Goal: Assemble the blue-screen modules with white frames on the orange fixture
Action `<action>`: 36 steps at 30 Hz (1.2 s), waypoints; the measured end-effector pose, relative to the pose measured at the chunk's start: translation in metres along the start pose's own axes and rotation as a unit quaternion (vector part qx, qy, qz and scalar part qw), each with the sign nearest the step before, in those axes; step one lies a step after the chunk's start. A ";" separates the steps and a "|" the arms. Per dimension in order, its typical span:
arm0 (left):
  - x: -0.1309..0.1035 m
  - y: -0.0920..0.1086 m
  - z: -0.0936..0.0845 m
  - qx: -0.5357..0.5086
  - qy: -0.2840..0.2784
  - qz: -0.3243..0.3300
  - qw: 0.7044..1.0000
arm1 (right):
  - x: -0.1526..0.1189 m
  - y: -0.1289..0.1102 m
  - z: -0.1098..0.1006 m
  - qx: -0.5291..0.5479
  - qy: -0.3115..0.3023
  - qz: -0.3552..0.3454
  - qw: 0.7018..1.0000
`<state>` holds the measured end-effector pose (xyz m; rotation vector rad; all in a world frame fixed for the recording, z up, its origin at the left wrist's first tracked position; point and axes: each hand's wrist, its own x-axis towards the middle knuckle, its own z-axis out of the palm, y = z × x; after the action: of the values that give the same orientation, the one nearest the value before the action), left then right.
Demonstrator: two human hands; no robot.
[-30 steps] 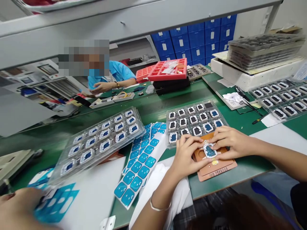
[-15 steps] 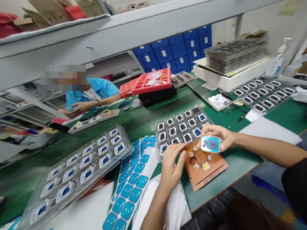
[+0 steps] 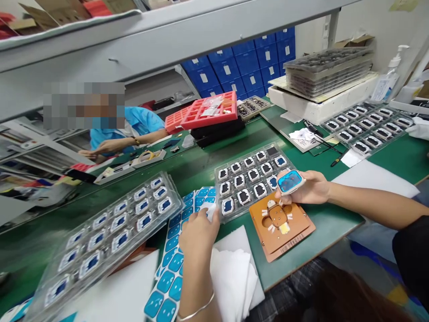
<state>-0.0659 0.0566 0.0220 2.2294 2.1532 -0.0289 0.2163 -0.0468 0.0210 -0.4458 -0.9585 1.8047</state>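
Observation:
My right hand (image 3: 313,187) grips a watch case (image 3: 290,182) with a shiny blue face turned up, above the brown fixture plate (image 3: 301,227). That plate has a rounded-square recess in its middle with pale tabs around it. My left hand (image 3: 200,230) rests over the sheets of blue rounded-square film stickers (image 3: 174,262), fingers apart at a white part of the sheet; nothing shows in its grasp, though the fingertips are partly hidden. Behind both hands lies a clear tray (image 3: 231,178) of watch cases, and another such tray (image 3: 109,235) is at the left.
White cloths (image 3: 231,277) lie on a foam sheet near the front edge. Red trays (image 3: 211,109) sit further back, across from a co-worker in a blue top (image 3: 144,120). Another tray of cases (image 3: 368,127) and a pump bottle (image 3: 387,80) stand at the right.
My left hand has moved left and down, from beside the fixture plate to the sticker sheets. In my right hand the watch case has tilted and shifted slightly up and left.

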 end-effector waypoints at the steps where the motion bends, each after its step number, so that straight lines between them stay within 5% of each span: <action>1: 0.002 0.000 0.002 0.006 -0.010 -0.014 1.000 | 0.000 0.000 0.000 -0.008 0.004 -0.004 1.000; 5: 0.007 -0.005 0.005 0.017 -0.043 -0.062 0.997 | 0.001 0.003 -0.004 -0.141 0.041 -0.091 0.985; 10: 0.007 -0.012 -0.002 0.014 -0.100 -0.091 0.991 | 0.006 0.005 -0.029 -0.407 0.150 -0.192 0.880; 14: 0.010 -0.016 -0.002 -0.007 -0.099 -0.109 0.989 | 0.009 0.005 -0.046 -0.473 0.182 -0.196 0.840; 25: 0.020 -0.025 0.003 -0.089 -0.024 -0.096 0.991 | 0.011 -0.005 -0.062 -0.529 0.218 -0.230 0.787; 36: 0.023 -0.027 0.005 -0.118 0.025 -0.059 0.991 | 0.018 -0.003 -0.071 -0.525 0.248 -0.212 0.786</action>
<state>-0.0922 0.0806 0.0154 1.9929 2.1806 0.2656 0.2580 -0.0016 -0.0184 -1.2035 -1.4609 0.5366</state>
